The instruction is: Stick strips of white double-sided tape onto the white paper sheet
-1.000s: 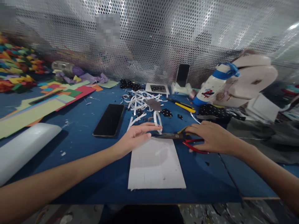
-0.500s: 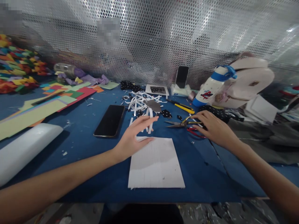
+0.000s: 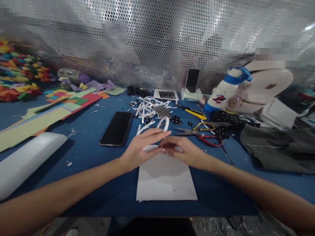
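Note:
My left hand (image 3: pixel 141 147) hovers over the far edge of a white square board (image 3: pixel 166 180), fingers stretched and thumb apart. My right hand (image 3: pixel 183 149) meets it there, its fingers curled together at my left fingertips; what they pinch, if anything, is hidden. A narrow white paper strip (image 3: pixel 166 123) bends in a loop just behind the fingers, and I cannot tell whether either hand grips it. To the right lie scissors (image 3: pixel 195 131) with one yellow and one red handle, blades apart, touched by neither hand. Beyond the hands is a heap of white paper strips (image 3: pixel 147 106).
A black phone (image 3: pixel 116 128) lies left of the board. Coloured paper sheets (image 3: pixel 49 113) and a white curved object (image 3: pixel 29 160) are farther left. At the back right are a yellow cutter knife (image 3: pixel 195 114), a bottle (image 3: pixel 223 88) and a pale bag (image 3: pixel 267 87). Dark fabric (image 3: pixel 275 147) lies right.
My right hand has left the scissors and moved left to my left hand above the board. The white strip near my left fingers now curves into a loop.

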